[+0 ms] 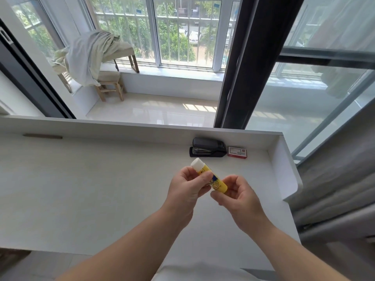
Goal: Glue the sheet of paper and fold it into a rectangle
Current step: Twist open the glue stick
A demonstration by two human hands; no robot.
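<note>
Glue stick [211, 178], yellow barrel with white cap end up and to the left, held aloft over the white worktop [91, 189]. Left hand [189, 188] pinched around the upper barrel just below the cap; right hand [238, 194] pinched around the lower end, fingers curled. Both hands closed on the stick, none free. Black stapler [208, 148] and small red staple box [237, 152] side by side at the far edge of the worktop, well apart from the hands. Sheet of paper not clearly in view; a pale shape at the bottom edge, between the forearms, too cropped to identify.

Step in hand, judged: preparing the glue stick, probably uncapping or twisting up the glue. Gluing and folding not yet begun. Next move likely to call for pulling the cap free with the left hand while steadying the barrel with the right, then bringing the open tip down onto the sheet.
</note>
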